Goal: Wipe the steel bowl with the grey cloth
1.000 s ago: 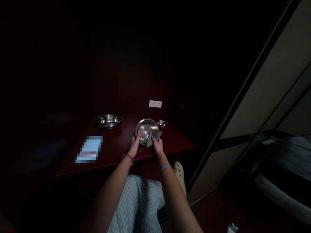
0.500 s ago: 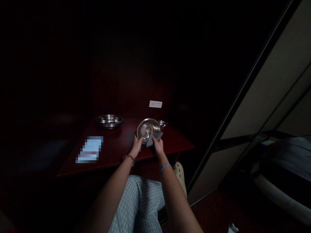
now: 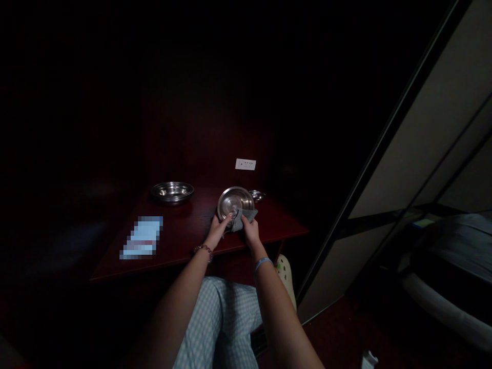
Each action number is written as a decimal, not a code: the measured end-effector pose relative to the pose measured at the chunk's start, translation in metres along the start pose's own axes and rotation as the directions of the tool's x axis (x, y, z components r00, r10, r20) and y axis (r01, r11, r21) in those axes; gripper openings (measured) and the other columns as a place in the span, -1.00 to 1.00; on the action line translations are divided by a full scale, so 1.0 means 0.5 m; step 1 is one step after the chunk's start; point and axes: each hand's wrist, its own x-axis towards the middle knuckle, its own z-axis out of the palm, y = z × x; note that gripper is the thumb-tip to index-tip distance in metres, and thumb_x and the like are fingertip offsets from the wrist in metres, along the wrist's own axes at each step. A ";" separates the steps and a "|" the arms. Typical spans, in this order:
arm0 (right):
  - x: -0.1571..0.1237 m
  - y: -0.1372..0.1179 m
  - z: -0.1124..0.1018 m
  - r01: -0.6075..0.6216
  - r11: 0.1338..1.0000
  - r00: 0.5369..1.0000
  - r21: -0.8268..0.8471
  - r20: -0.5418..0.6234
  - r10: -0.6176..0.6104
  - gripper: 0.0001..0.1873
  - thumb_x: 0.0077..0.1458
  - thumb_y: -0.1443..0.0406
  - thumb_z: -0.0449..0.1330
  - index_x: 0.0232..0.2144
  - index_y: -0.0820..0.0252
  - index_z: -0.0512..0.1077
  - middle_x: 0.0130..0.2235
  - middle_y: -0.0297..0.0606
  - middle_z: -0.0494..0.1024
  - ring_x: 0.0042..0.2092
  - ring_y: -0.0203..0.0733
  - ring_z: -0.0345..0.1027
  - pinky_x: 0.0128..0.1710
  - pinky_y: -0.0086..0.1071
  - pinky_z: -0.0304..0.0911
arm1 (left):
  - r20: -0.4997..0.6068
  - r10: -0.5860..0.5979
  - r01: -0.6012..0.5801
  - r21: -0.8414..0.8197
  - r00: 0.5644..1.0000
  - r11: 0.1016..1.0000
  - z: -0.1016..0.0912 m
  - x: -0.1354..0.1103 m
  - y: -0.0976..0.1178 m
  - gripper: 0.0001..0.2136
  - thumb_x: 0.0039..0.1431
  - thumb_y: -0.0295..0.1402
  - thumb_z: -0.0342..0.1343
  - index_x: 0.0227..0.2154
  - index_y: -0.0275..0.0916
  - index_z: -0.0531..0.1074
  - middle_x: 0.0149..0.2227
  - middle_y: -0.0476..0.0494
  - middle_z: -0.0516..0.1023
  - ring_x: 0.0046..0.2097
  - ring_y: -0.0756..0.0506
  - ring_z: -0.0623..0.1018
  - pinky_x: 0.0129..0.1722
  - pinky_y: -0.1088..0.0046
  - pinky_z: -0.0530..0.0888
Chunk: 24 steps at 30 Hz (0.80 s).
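A shiny metal bowl point(image 3: 232, 199) is held tilted above the front part of the dark red table point(image 3: 184, 225), its inside facing me. My left hand point(image 3: 217, 229) grips its lower left rim, thumb over the edge and the other fingers hidden behind. At the lower right, my right hand point(image 3: 250, 230) pinches a grey cloth point(image 3: 246, 217) against the bowl's rim. Part of the cloth hangs below the rim between both hands.
Stacked metal bowls point(image 3: 172, 191) stand at the back left of the table. A smaller metal dish point(image 3: 258, 195) lies behind the held bowl. A blurred light-blue item point(image 3: 143, 237) lies front left. A socket point(image 3: 245, 164) is on the wall; a pale clog point(image 3: 285, 279) shows below.
My left hand has shifted slightly, its thumb now reaching further over the rim. The bowl has turned a little, and the cloth stays in my right hand.
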 end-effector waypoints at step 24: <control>-0.004 0.001 0.000 0.005 0.999 0.999 -0.053 0.039 -0.003 -0.72 -0.12 0.16 0.34 -0.39 0.25 0.57 -0.37 -0.23 0.67 -0.29 -0.12 0.54 -0.24 -0.37 0.39 | -0.097 -0.053 0.058 0.048 0.994 0.997 -0.009 0.009 -0.013 -0.71 0.21 -0.17 0.20 -0.11 -0.25 0.52 -0.01 -0.33 0.66 0.13 -0.30 0.60 0.23 0.16 0.42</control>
